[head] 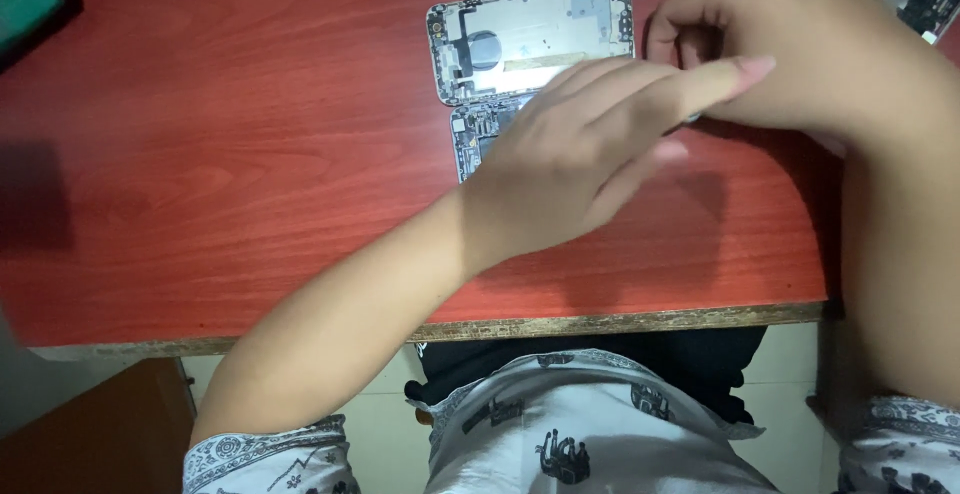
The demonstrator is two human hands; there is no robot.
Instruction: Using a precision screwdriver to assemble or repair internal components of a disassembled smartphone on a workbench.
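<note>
With the opened phone [530,34] lying flat on the red table [250,154], the left hand [580,154] rests loosely spread over its lower half, gripping nothing visible, while the right hand [790,49], just right of the phone, pinches something unseen: press steadily, lift gently.

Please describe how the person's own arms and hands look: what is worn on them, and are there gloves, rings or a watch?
The left hand and right hand are bare: no gloves, and no rings or watch can be seen. Both forearms are uncovered. Short sleeves end near the elbows, of white cloth printed with dark patterned bands and small figures. Fingernails on the left hand extend a little past the fingertips.
</note>
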